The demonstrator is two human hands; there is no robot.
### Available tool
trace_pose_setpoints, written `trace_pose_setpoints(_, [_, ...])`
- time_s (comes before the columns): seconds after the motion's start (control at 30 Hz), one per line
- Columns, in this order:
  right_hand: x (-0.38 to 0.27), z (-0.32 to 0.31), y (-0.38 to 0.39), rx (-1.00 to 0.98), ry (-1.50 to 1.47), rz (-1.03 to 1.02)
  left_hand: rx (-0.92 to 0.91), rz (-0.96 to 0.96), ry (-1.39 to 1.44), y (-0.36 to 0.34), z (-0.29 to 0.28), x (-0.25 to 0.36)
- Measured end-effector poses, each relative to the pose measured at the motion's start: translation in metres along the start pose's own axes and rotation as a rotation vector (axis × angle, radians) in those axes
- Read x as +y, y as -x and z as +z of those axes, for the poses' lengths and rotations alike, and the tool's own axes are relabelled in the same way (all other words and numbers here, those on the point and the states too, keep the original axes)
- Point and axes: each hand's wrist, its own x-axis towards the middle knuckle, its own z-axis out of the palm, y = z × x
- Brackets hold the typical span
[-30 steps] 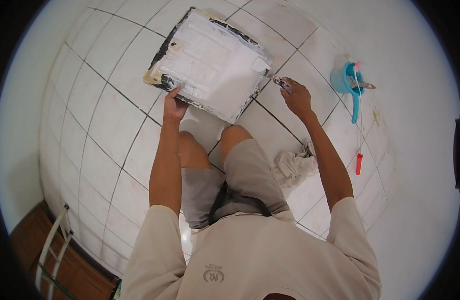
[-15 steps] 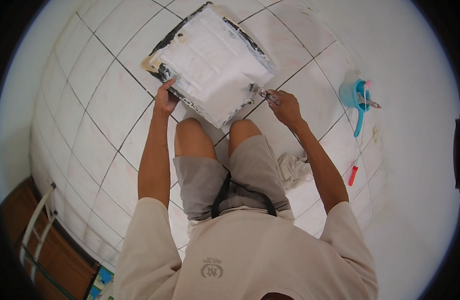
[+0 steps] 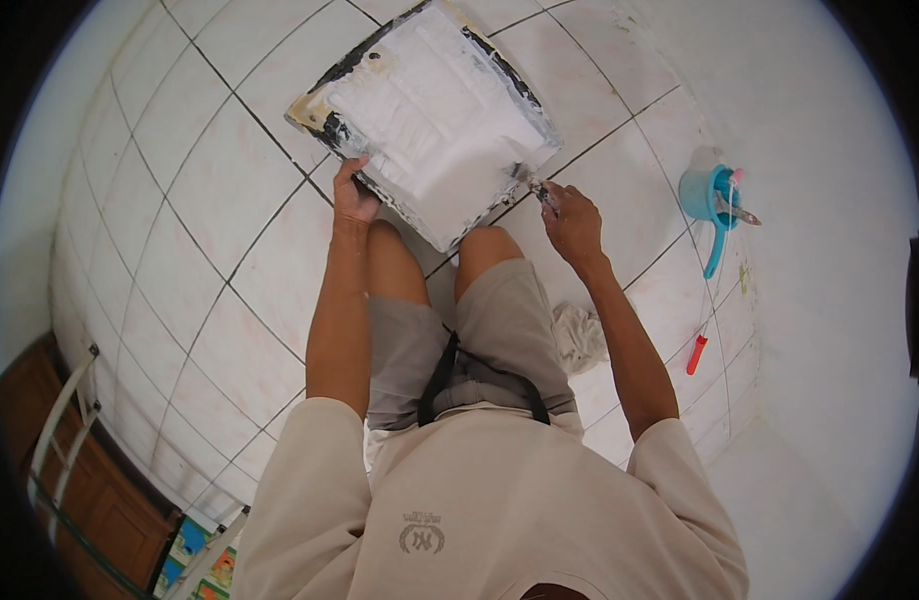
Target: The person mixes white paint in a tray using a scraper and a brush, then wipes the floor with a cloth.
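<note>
A paint tray (image 3: 444, 125), black under thick white paint with a tan-stained corner, slants in front of my knees. At its near left edge my left hand (image 3: 355, 195) grips the rim, thumb on top and fingers mostly hidden below. My right hand (image 3: 576, 222) is closed around the handle of a paint-spattered tool with a flat grey head (image 3: 520, 172). That head lies over the white paint near the tray's right side; whether it is a brush or a scraper I cannot tell.
To the right, a light-blue dipper (image 3: 697, 192) holds a brush-like tool. A red handle (image 3: 696, 355) lies below it, near the white wall (image 3: 829, 300). A crumpled cloth (image 3: 579, 338) rests beside my right thigh. Wooden panelling (image 3: 99, 480) and pale curved rails stand at lower left.
My left hand has shifted a little right along the tray's near edge. The tool's head has moved slightly right and up, with my right hand still gripping it.
</note>
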Motion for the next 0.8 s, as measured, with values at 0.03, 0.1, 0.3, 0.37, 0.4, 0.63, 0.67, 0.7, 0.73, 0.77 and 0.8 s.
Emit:
trace_pose_setpoints(0.03, [0.0, 0.0, -0.001, 0.026, 0.034, 0.066, 0.001, 0.001, 0.002, 0.001, 0.0, -0.004])
trace_pose_setpoints(0.1, [-0.002, 0.007, 0.004, 0.021, 0.044, 0.029, 0.062, 0.003, 0.006, 0.004, 0.0, -0.013])
trace_pose_setpoints(0.3, [0.0, 0.008, 0.007, -0.006, -0.066, -0.029, 0.019, -0.006, 0.001, 0.001, 0.006, -0.017])
trace_pose_setpoints(0.37, [-0.007, 0.009, 0.005, 0.014, -0.044, 0.012, 0.045, 0.017, 0.035, -0.002, 0.006, -0.017])
trace_pose_setpoints(0.4, [-0.009, 0.011, 0.007, 0.031, -0.003, 0.02, 0.064, 0.023, 0.07, -0.002, 0.01, -0.021])
trace_pose_setpoints(0.63, [-0.012, 0.011, 0.008, 0.073, -0.083, -0.092, 0.019, 0.146, 0.087, 0.004, 0.026, -0.03])
trace_pose_setpoints(0.67, [-0.012, 0.012, 0.008, 0.068, -0.082, -0.093, 0.034, 0.184, 0.07, 0.004, 0.028, -0.031])
trace_pose_setpoints(0.7, [-0.017, 0.01, 0.007, 0.048, -0.02, -0.035, 0.05, 0.223, 0.056, 0.003, 0.027, -0.032])
trace_pose_setpoints(0.73, [-0.021, 0.01, 0.007, 0.028, 0.043, 0.023, 0.055, 0.224, 0.061, 0.003, 0.025, -0.032])
trace_pose_setpoints(0.77, [-0.023, 0.011, 0.009, 0.022, 0.047, 0.02, 0.047, 0.221, 0.089, 0.002, 0.022, -0.032])
trace_pose_setpoints(0.8, [-0.025, 0.012, 0.011, -0.027, -0.015, -0.019, 0.038, 0.219, 0.117, 0.001, 0.021, -0.032])
